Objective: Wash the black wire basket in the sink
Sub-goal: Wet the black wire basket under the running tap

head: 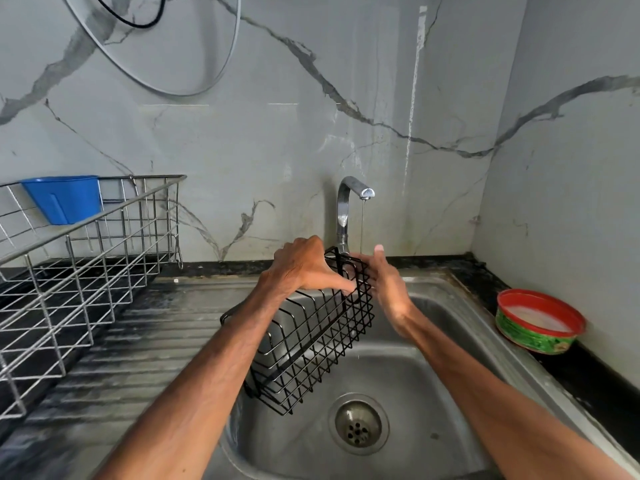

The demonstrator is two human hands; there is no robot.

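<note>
Black wire basket hung tilted at the centre of the frame, above the sink bowl and just under the faucet, and touched neither the basin nor the drainboard. Starting at the left of the frame, I saw a steel dish rack with a blue cup hooked on its rim. Moving right, my left hand gripped the basket's top edge, fingers curled over the wire and thumb laid along it. My right hand lay flat against the basket's far end, fingers together and straight. A thin stream fell from the spout onto that end. At the right sat a red-rimmed tub of pale soap. I judged the wash underway at a rinse; I saw no suds, and most of the wire looked dry.
</note>
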